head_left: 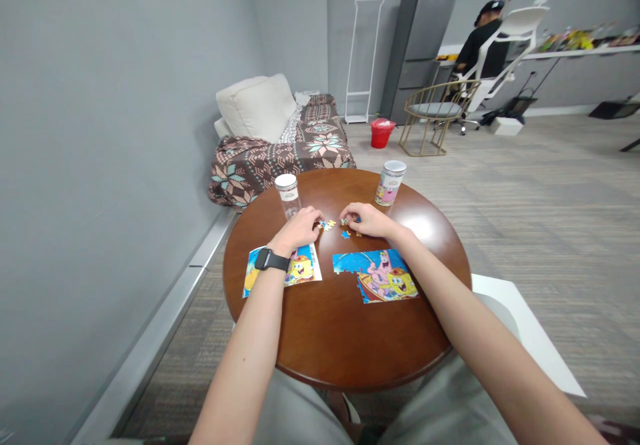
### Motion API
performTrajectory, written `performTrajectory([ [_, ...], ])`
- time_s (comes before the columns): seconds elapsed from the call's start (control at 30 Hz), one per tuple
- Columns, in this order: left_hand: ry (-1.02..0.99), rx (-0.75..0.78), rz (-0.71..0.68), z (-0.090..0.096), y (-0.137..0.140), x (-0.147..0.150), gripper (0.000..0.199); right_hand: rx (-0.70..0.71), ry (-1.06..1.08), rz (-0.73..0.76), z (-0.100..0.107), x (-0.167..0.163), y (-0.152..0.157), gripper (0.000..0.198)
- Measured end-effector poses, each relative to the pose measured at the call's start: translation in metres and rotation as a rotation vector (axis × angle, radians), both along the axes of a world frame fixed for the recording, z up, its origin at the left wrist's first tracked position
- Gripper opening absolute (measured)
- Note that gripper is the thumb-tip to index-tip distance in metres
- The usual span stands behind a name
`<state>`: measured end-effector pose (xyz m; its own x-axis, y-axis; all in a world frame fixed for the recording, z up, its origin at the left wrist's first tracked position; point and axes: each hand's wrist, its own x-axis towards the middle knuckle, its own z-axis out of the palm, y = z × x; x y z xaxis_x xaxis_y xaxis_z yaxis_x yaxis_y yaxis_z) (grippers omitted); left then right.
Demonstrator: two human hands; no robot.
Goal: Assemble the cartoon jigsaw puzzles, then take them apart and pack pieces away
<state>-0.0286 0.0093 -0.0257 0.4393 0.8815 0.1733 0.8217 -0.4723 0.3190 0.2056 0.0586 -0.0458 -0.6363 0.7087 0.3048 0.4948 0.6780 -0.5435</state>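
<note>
Fingers of the left hand curl down at the edge of a small cluster of loose puzzle pieces; whether they pinch one I cannot tell. The right hand is bent low across the gap from it, fingers drawn together over more small pieces — its grip, too, is hidden. Just nearer than its fingertips lie a blue piece and, partly under the hand, a yellowish one.

A black watch sits on the left wrist. Beneath that wrist and forearm lies a printed picture sheet, partly covered. To its right, near the right forearm, is the partly joined puzzle, with a blue strip reaching left along its top and a stepped edge below.

Beyond the left hand stands a clear jar with a white lid; farther right, past the right hand, a printed jar stands upright. All this rests on a round brown table.

Farther out come a sofa under a patterned cover, a red bin, a gold wire chair — and a person in black, seated by the counter.
</note>
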Motion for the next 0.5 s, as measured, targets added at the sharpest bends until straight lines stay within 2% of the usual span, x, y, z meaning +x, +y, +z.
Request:
performTrajectory([
  [0.37, 0.067, 0.033, -0.008, -0.009, 0.004, 0.022, 0.023, -0.042, 0.013, -0.024, 0.000, 0.001, 0.000, 0.010],
  [0.5, 0.041, 0.032, 0.004, -0.009, 0.002, 0.023, 0.021, -0.035, 0.037, -0.030, -0.002, 0.002, 0.002, 0.015],
])
